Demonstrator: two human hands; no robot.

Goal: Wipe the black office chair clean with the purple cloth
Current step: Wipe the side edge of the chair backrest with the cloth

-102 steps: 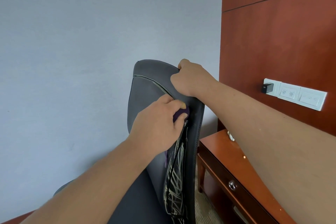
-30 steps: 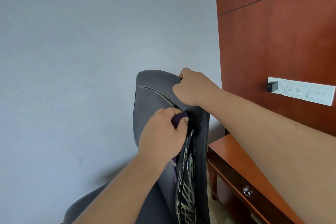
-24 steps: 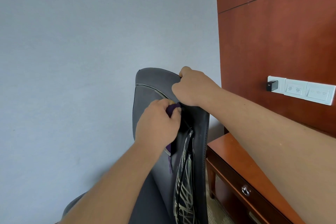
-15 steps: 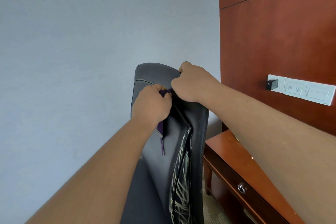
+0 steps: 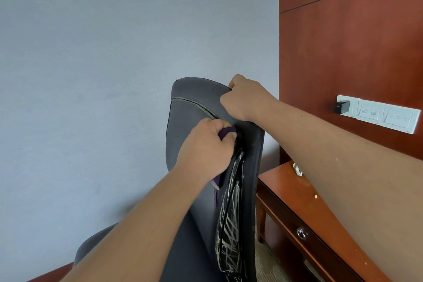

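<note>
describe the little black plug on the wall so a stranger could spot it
Start at the reddish wood wall panel on the right. A white socket strip runs across it; the black plug sits at its left end, the only dark thing on the white plates.

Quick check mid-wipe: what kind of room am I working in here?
Probably a hotel room or office: wood wall panelling with a socket strip, and a wooden desk with a drawer.

The purple cloth (image 5: pixel 226 131) shows against the black office chair (image 5: pixel 190 110), between a pale blue-grey wall (image 5: pixel 91 52) and reddish-brown wood panelling (image 5: pixel 343 52) with white sockets (image 5: pixel 384 117).
</note>
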